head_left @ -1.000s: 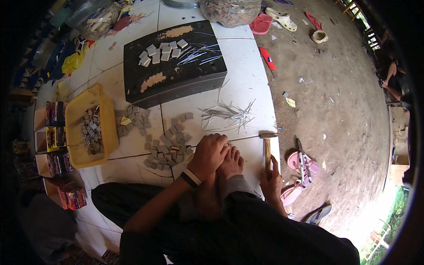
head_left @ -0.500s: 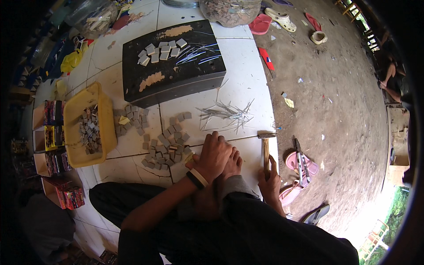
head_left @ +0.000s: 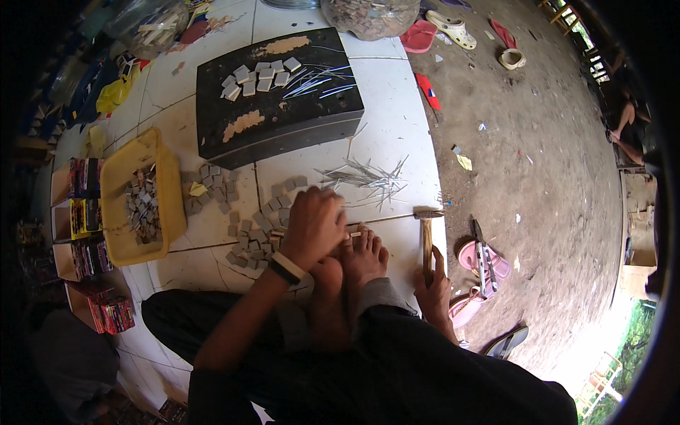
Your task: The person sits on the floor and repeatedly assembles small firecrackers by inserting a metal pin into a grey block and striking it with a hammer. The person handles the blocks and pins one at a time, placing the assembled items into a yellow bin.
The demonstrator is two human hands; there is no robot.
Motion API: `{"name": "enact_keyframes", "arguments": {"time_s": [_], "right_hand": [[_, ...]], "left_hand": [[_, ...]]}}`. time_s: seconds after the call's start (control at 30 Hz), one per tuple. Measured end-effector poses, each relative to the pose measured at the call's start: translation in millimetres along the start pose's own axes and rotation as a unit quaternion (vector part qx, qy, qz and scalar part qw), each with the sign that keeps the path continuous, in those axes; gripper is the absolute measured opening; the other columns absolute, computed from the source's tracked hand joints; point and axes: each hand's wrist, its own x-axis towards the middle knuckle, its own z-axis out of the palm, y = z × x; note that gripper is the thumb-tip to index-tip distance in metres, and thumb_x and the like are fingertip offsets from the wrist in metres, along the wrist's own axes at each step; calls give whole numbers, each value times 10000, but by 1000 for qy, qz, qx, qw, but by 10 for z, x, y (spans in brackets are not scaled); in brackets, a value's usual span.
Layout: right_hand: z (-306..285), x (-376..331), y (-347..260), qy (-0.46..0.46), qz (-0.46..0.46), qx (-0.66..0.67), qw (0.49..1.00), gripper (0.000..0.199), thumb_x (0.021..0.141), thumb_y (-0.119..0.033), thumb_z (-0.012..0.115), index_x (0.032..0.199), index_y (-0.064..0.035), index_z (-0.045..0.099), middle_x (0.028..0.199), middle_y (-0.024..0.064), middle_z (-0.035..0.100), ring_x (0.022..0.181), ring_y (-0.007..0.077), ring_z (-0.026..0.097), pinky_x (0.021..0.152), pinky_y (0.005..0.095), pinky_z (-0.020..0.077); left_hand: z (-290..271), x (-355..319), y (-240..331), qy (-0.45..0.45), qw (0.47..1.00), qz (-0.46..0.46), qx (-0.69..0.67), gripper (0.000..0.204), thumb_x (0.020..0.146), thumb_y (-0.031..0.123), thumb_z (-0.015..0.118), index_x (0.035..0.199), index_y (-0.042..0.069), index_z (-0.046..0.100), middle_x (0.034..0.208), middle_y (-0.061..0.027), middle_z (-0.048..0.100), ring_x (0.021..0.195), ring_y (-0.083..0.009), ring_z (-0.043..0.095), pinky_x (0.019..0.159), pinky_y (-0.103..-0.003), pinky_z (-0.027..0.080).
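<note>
My right hand (head_left: 433, 289) grips a hammer (head_left: 426, 244) by its wooden handle, head pointing away, at the right edge of the tiled surface. My left hand (head_left: 315, 221), back upward, hangs beside the loose grey square pieces (head_left: 265, 234); its curled fingertips are blurred and partly hidden, so what they hold cannot be made out. A small pale wooden block (head_left: 355, 234) sits at the toes of my bare foot (head_left: 365, 258). Just beyond lies a heap of thin metal rods (head_left: 368, 180).
A black box (head_left: 283, 127) carries grey-topped square blocks (head_left: 249, 79) and thin rods. At left stand a yellow tub (head_left: 166, 205) of small pieces and several colourful packets (head_left: 88, 219). Footwear such as pink sandals (head_left: 489, 262) lies on the dirt floor (head_left: 552, 177).
My left hand has moved left and slightly away from me, off the toes, exposing the small wooden block there. My right hand and the hammer stay in place.
</note>
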Motion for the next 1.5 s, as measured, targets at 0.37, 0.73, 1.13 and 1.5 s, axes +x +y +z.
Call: {"name": "enact_keyframes", "arguments": {"time_s": [0.37,0.73,1.13,1.5], "right_hand": [[-1,4,-39,2,-21,-39,999,628,985,-68,644,1566,-40,407,688,214,667,549,397,652,561,501,536],[-163,422,-812,22,-134,85,987,432,973,-8,706,1403,-29,666,1137,143,724,962,242,745,808,342,606],[1,659,-1457,-65,-156,220,961,86,955,16,763,1041,27,763,961,95,775,842,164,773,720,283,613],[118,723,-1434,-42,-239,135,961,156,915,42,776,1070,20,766,967,133,767,799,221,778,700,319,623]], "left_hand": [[218,153,-97,-11,984,62,167,198,836,-40,666,1032,-20,658,1133,-184,650,1164,-367,599,1008,-465,527],[-130,-165,135,-33,909,-88,-405,187,1003,-14,675,1175,-37,745,1131,-128,778,1033,-177,749,895,-332,605],[-215,-265,443,44,941,-10,-335,141,924,32,720,1033,-30,784,976,-173,785,866,-315,781,778,-366,607],[-94,-182,170,-16,943,8,-332,137,936,67,765,1012,-45,787,997,-178,806,915,-288,802,813,-355,615]]}}
